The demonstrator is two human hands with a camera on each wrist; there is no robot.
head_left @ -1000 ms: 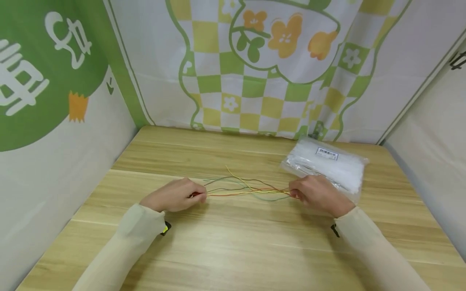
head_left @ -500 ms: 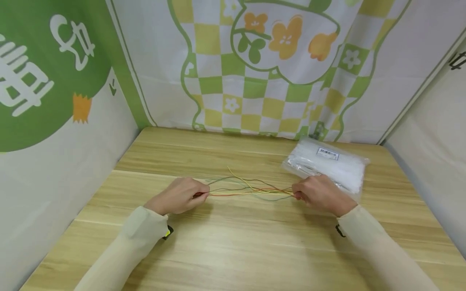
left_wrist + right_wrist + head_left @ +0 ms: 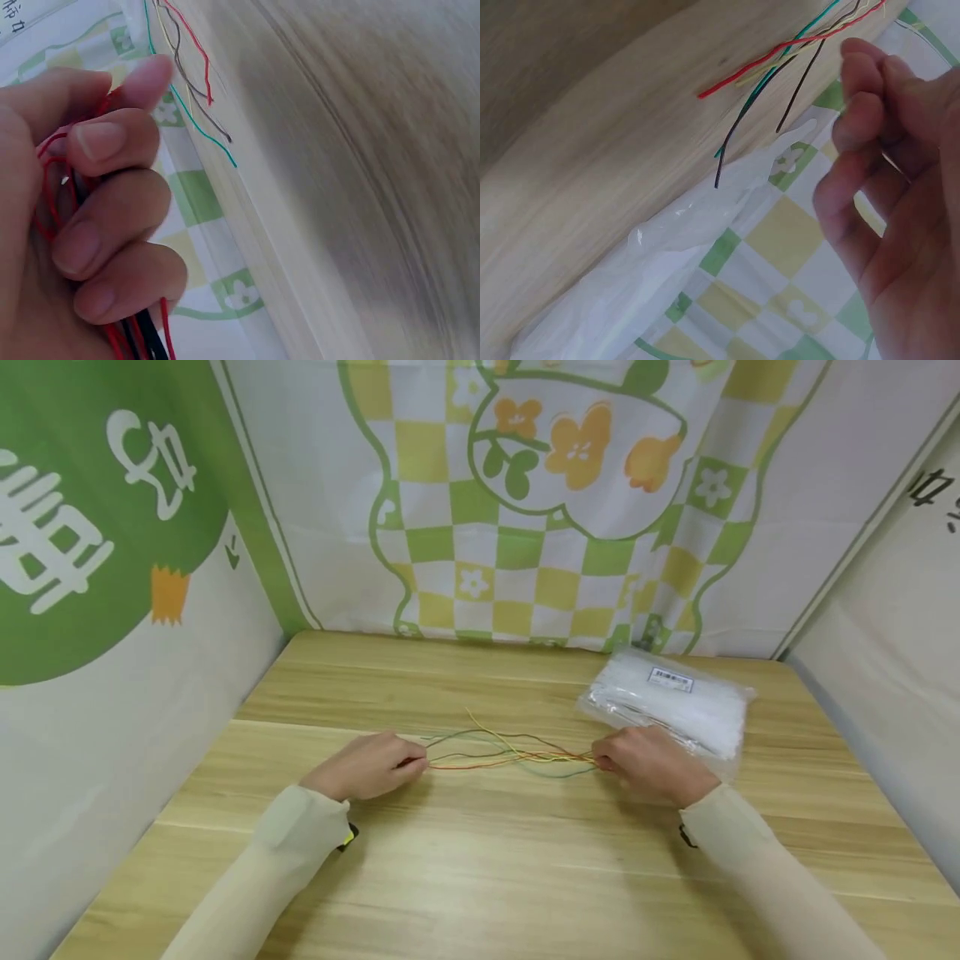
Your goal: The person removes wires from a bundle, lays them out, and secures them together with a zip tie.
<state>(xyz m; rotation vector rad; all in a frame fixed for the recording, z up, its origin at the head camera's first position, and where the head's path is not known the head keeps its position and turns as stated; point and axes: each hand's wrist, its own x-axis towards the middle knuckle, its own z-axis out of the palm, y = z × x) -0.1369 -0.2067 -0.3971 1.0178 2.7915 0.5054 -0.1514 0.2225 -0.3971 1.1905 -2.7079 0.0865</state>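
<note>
The wood-grained desk (image 3: 480,877) carries everything, with a clear packet of white contents (image 3: 678,706) at its far right, just beyond the right hand (image 3: 651,764). That hand and the left hand (image 3: 367,766) face each other across the middle of the desk, fingertips turned inward. Between them lie the thin coloured wires (image 3: 555,760), their long axis running left to right, nearly along the line from one hand to the other; this alignment seems the relation to work from. Each hand has one end near it, but the strands draw together and cross closer to the right hand, while they fan apart toward the left. The left wrist view shows the left hand's fingers curled round red and black strands (image 3: 154,337), with loose wire ends just past its tips. The right hand's thumb and forefinger come together; whether anything thin is pinched there I cannot tell, though several wire ends lie apart from it. One yellow end (image 3: 475,717) juts toward the desk's far edge.
</note>
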